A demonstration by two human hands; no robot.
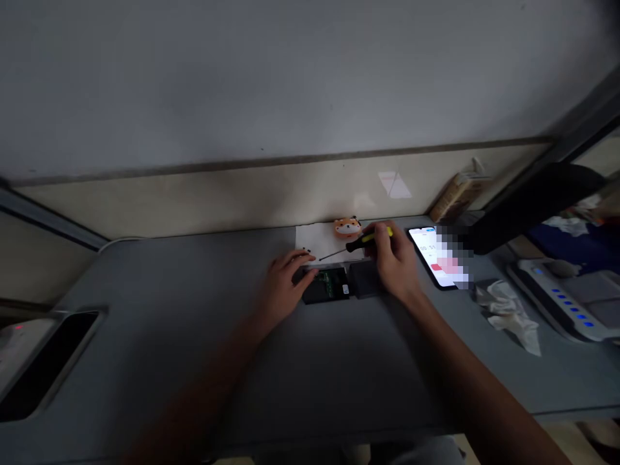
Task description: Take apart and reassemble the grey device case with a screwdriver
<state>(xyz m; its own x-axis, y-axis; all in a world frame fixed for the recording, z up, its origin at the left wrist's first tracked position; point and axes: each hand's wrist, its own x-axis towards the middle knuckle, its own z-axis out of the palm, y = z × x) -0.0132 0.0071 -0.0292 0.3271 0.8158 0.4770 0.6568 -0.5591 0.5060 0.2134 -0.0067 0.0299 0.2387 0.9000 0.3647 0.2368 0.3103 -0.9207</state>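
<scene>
My right hand (397, 261) is closed around the black and yellow handle of a screwdriver (356, 245), its thin shaft pointing left. The tip ends just off the fingertips of my left hand (283, 284), over a sheet of white paper (317, 237). Thumb and fingers of the left hand are apart, the thumb at the upper left edge of a black casing (320, 294) with a green circuit board (329, 282) inside. A flat dark panel (365, 279) lies beside the casing, partly behind my right hand. Tiny dark pieces (307, 250) rest on the paper.
An orange animal-faced object (347, 227) sits at the paper's back edge. To the right are a lit phone (433, 258), crumpled tissue (508, 313) and a white device with blue lights (571, 307). A black-and-white device (53, 361) lies at left. A wall bounds the grey table (194, 323).
</scene>
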